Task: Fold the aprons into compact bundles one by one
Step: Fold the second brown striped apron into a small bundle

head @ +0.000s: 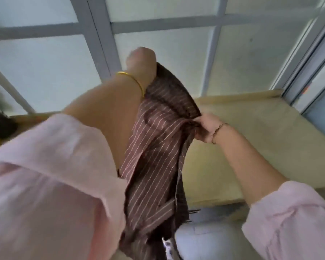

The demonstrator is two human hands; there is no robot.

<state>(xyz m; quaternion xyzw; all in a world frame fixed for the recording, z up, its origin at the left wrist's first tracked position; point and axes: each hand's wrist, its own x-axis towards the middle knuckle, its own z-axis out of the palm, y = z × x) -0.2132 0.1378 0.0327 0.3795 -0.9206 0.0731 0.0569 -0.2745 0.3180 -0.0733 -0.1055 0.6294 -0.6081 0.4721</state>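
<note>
Striped apron [154, 147] hangs in mid-air above the desk [251, 139]: left hand [141, 62] grips its top, right hand [204, 126] pinches an edge lower down. Folding appears just begun; next, bring the edges together.

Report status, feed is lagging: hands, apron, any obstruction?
Left hand grips striped apron up high. Right hand pinches its edge. Apron hanging, unfolded. No obstruction seen.

Your pink sleeves [51, 166] are rolled up; gold bangle [131, 79] on left wrist, thin dark bracelet [217, 131] on right.
</note>
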